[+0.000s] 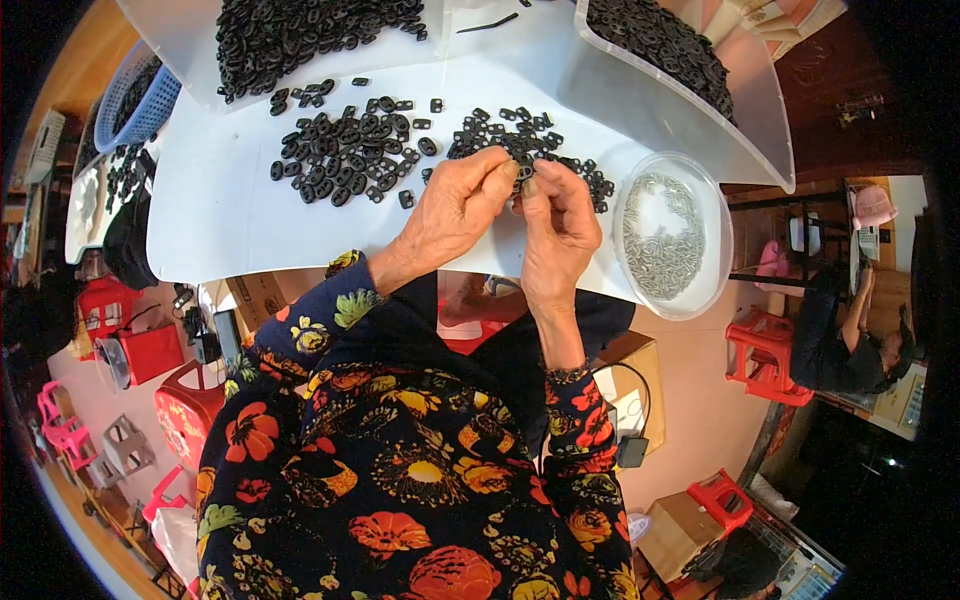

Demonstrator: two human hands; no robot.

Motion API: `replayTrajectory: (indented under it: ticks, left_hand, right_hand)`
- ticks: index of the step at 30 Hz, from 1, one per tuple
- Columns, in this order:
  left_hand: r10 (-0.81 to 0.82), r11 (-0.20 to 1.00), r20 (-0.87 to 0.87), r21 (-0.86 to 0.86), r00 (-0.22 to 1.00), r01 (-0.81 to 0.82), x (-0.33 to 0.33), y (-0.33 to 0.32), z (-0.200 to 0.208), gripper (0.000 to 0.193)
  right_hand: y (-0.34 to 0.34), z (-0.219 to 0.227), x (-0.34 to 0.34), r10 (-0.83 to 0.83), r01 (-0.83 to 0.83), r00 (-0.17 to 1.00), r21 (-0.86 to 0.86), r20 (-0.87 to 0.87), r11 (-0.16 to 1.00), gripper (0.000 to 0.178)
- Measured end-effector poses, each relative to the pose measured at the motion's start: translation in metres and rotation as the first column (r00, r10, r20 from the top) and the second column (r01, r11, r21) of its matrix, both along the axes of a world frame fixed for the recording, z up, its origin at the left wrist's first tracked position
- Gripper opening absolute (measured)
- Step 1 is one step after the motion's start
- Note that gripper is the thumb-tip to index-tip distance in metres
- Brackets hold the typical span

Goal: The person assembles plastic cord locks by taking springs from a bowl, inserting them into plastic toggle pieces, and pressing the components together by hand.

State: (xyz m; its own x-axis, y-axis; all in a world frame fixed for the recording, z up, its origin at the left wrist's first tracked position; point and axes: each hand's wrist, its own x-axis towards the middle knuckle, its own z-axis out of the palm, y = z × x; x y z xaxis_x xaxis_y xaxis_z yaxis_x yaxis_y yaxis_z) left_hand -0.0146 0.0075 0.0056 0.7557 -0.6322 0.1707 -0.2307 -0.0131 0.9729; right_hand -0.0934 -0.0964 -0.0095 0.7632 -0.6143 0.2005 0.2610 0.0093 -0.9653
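My left hand and my right hand meet over the near part of the white table, thumbs and fingertips pinched together. Between the fingertips is a small black cord lock, an oval plastic piece, partly covered by the fingers. Left of my hands lies a loose pile of black oval pieces with two holes. Just beyond my fingers spreads a heap of smaller black plastic pieces. To the right of my right hand stands a round clear tub with many tiny silvery springs in it.
Two translucent bins hold masses of black pieces, one at the far left and one tipped at the far right. A blue basket stands at the left. Red stools are on the floor; another person sits at the right.
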Motion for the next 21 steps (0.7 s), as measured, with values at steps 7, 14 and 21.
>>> replayTrajectory:
  ticks: [7,14,21]
  left_hand:
    - [0.024,1.0,-0.014,-0.008,1.0,-0.024,-0.0021,-0.002,-0.0002,0.025]
    - [0.013,1.0,-0.038,-0.015,0.999,-0.013,-0.0024,-0.004,-0.0007,0.027]
    - [-0.005,1.0,-0.021,0.024,1.0,0.005,0.0013,-0.0003,0.0008,0.029]
  right_hand:
    - [-0.0008,0.0005,-0.0009,0.009,-0.01,1.0,0.03,0.024,0.999,0.023]
    - [-0.0018,0.0008,-0.001,-0.005,0.005,1.0,0.006,0.013,1.0,0.022]
    - [-0.0058,-0.0009,-0.0008,0.028,-0.036,0.995,-0.085,-0.101,0.996,0.028]
